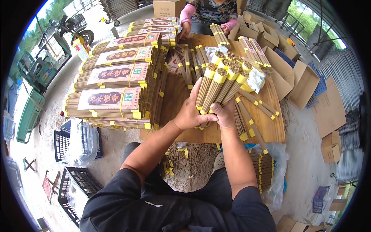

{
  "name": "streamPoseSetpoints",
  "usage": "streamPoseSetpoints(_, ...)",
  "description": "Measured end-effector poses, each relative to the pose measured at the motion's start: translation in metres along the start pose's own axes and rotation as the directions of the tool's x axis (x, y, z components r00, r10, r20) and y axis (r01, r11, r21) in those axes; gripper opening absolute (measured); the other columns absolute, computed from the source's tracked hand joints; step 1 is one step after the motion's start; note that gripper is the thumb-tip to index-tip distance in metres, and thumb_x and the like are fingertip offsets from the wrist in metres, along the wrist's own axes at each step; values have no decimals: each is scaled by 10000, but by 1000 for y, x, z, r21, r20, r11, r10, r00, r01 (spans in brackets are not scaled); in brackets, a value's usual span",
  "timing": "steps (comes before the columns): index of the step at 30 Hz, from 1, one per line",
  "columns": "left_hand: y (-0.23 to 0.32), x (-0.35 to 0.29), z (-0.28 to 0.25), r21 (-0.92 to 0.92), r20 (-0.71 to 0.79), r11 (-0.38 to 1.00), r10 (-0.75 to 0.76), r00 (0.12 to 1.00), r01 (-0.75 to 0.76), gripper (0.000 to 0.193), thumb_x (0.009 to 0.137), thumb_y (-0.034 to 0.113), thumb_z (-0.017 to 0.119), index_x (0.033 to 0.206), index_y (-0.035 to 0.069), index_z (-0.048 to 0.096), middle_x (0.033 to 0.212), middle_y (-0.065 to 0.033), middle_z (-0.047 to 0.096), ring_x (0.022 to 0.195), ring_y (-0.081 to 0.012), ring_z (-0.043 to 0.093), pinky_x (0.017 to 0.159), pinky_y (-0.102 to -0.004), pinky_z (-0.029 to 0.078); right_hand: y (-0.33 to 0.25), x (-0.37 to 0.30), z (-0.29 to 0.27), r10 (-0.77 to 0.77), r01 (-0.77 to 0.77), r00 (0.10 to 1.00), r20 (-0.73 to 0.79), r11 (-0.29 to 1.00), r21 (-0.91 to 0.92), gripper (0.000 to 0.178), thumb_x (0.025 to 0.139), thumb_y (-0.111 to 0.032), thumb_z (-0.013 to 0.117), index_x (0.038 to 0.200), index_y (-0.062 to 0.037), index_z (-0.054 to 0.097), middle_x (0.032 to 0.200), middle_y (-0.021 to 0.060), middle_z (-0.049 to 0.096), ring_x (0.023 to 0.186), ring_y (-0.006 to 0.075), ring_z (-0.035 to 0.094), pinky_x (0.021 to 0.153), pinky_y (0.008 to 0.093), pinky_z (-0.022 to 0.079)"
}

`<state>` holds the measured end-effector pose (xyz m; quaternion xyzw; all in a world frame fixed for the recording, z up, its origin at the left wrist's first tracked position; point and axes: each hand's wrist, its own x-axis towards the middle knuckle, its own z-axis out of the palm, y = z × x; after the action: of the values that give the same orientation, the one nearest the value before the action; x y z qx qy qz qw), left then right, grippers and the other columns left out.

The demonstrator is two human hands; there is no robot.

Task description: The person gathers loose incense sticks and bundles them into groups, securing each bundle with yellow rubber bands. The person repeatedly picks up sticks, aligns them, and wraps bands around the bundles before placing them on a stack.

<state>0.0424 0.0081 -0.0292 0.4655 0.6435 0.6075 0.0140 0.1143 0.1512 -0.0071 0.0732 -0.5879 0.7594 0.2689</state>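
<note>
Over the near middle of the wooden table (176, 110), both my hands are closed around a thick cluster of incense stick bundles (213, 92). Yellow bands wrap the bundles near their upper ends, and brown stick tips face up. My left hand (190, 113) grips the cluster's left side, while my right hand (226, 116) holds it from the lower right, thumbs close together in front. The cluster leans slightly, and its lower end is mostly hidden by my hands. Loose banded bundles (253, 125) lie just right of my right hand.
Large labelled incense packs (112, 98) are stacked along the table's left side. Across the table, a person in pink sleeves (188, 13) has a hand by the stacks. Open cardboard boxes (303, 85) stand at right. Black plastic crates (75, 185) sit on the floor at lower left.
</note>
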Motion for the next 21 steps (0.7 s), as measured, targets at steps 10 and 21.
streamPoseSetpoints(10, 37, 14, -22, -89, -59, 983, 158, 986, -163, 1296, 728, 465, 934, 1616, -25, 128, 1507, -244, 489, 1406, -322, 490, 1173, -425, 374, -45, 14, 24, -201, 207, 976, 80, 975, -75, 1084, 779, -480, 902, 1531, 40, 320, 1363, 142, 582, 1229, 229, 589, 1049, 377, 486)
streamPoseSetpoints(21, 75, 22, -23, -23, -49, 988, 151, 987, -152, 1143, 852, 393, 849, 1614, -63, 128, 1591, -289, 360, 1497, -362, 365, 1214, -420, 309, -86, 29, 31, -627, 604, 759, 175, 579, -548, 645, 921, -360, 787, 1417, -12, 567, 1395, 204, 583, 1290, 299, 570, 1089, 424, 458)
